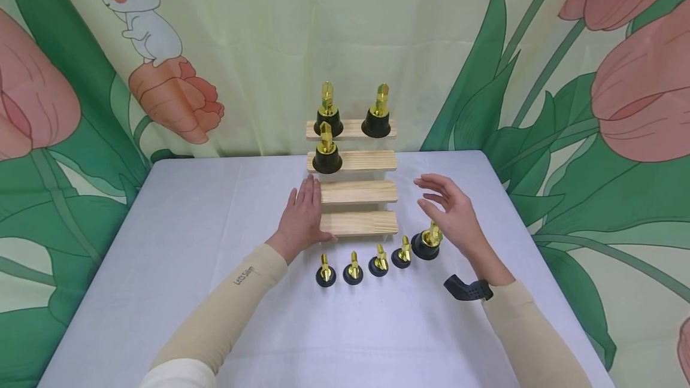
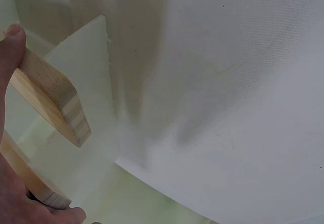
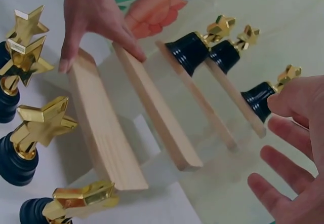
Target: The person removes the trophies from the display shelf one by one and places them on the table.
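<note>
My left hand (image 1: pixel 303 215) lies against the left side of a stepped wooden rack (image 1: pixel 358 193), its fingers straight. In the left wrist view, its thumb touches the end of one board (image 2: pixel 71 113). My right hand (image 1: pixel 450 211) hovers to the right of the rack, fingers spread and slightly bent, holding nothing. Below it stands a large star trophy (image 1: pixel 426 248) on a black base, partly covered by that hand in the head view. Two gold star trophies (image 1: pixel 376 120) stand on the top step, and one trophy (image 1: pixel 327 159) stands at the left of the second step.
Several smaller star trophies (image 1: pixel 353 272) line up on the white-covered table (image 1: pixel 345 340) in front of the rack. A curtain (image 1: pixel 259 76) printed with tulips and a rabbit hangs behind the table. A black band (image 1: pixel 468 289) is on the right wrist.
</note>
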A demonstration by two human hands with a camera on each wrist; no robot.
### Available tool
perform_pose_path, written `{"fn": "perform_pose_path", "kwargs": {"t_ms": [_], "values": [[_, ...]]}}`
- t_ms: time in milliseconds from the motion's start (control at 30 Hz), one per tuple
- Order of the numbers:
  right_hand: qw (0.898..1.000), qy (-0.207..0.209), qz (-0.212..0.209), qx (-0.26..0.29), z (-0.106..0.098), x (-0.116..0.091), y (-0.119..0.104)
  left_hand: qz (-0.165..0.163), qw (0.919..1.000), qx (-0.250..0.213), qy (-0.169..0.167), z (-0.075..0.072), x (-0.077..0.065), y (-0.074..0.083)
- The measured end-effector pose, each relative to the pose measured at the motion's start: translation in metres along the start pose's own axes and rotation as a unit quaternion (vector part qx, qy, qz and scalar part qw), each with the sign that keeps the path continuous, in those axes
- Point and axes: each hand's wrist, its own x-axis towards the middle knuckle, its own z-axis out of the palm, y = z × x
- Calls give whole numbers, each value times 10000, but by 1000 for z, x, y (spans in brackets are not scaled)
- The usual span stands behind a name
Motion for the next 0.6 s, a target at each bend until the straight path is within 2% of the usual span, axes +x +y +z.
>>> {"fn": "perform_pose_path", "kwargs": {"t_ms": [267,600], "values": [[9998,-179,5,-55,6,11,-10,3,10000,23,-83,-2,-1,0],[9990,-419,-86,-92,13,26,-20,21,10000,-56,27,-1,-1,0]]}}
